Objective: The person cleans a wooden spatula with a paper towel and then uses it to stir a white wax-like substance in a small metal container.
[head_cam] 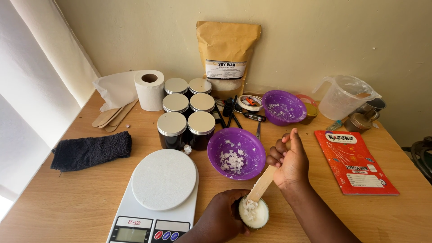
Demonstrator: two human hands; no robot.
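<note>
1. Closest in, at about 6 o'clock on the bench [72, 202], a small jar of white wax [254, 213] is gripped by the left hand [225, 216]; its fingers are wrapped tight round the jar's left side.
2. Just past it, a flat wooden stick [262, 182] is pinched in the right hand [290, 164], fingers curled shut around the upper end, thumb stuck up. The lower tip is dipped into the wax.
3. The relation that counts: the jar lies at roughly 7 o'clock from the right-hand fingers, just below them. The stick's long axis is slanted from 1 o'clock at the grip down to 7 o'clock at the jar. The left hand is the nearer one, already touching the jar.
4. A white kitchen scale [163, 189] is seen at 9 o'clock from the jar, nothing on its plate.
5. A purple bowl [236, 153] with white flakes sits at 12 o'clock, just beyond the jar.
6. Further back, six dark jars with metal lids [186, 110] are grouped, with a second purple bowl [283, 107] at 1 o'clock.
7. At the far wall a brown paper pouch [227, 56] is propped upright.
</note>
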